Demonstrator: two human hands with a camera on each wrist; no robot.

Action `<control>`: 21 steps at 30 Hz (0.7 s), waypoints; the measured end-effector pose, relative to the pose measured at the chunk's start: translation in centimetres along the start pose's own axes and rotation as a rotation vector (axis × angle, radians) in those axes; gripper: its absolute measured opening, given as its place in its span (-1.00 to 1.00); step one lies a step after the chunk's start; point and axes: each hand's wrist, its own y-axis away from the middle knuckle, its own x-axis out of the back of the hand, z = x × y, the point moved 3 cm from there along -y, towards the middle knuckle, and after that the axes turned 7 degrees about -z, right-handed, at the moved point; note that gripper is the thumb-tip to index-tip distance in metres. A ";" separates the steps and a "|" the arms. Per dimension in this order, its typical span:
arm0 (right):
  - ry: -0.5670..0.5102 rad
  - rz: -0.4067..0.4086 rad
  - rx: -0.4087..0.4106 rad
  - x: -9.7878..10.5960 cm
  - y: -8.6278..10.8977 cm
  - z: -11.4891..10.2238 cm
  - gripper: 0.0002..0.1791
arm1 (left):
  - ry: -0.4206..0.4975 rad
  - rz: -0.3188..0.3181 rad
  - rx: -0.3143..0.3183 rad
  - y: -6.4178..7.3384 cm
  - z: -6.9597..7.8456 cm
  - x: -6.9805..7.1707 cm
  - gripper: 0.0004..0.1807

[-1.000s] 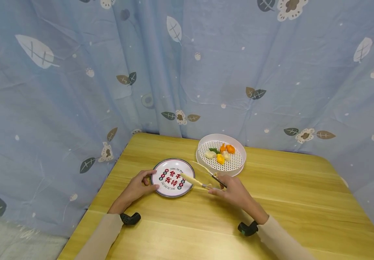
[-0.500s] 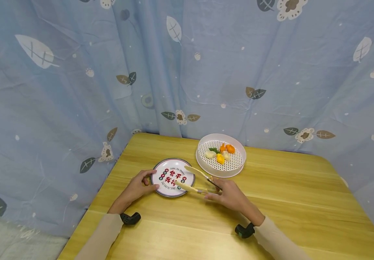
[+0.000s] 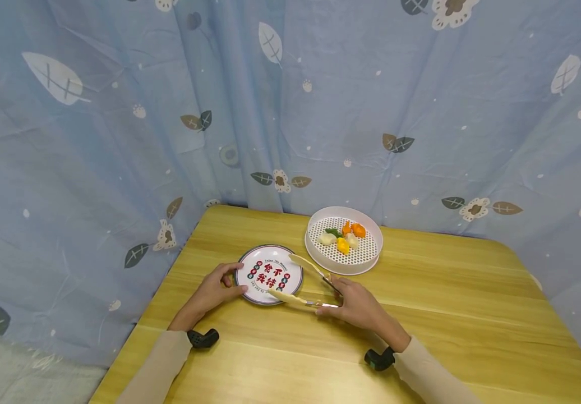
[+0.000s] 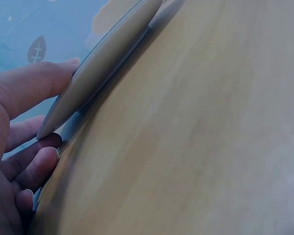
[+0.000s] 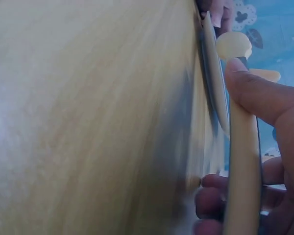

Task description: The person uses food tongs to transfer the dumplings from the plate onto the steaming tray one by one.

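My left hand pinches the left rim of a round white plate printed with red characters. Seen from the left wrist, the thumb lies on one face of the plate and fingers lie at its other face. In my right hand is a pair of food tongs with pale yellow arms spread apart. Both tips overlap the plate's right side in the head view, with nothing between them. From the right wrist, the thumb presses along the near arm of the tongs.
A white round steamer basket with a perforated base stands behind and right of the plate. Several small dumpling-like pieces lie in it: orange, pale, green and a yellow one. A blue patterned curtain hangs behind the wooden table.
My right hand has shifted slightly left, bringing the tongs' tips further over the plate, and the tongs' arms have spread wider. My left hand and the plate have stayed in place.
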 end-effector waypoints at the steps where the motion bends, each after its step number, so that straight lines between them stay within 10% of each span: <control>1: 0.019 0.005 -0.009 0.0 0.0 0.0 0.06 | 0.003 -0.001 -0.001 0.0 0.0 0.0 -0.29; 21: 0.061 -0.015 -0.003 1.0 0.7 0.1 0.02 | 0.016 -0.019 0.030 0.0 0.2 0.1 -0.25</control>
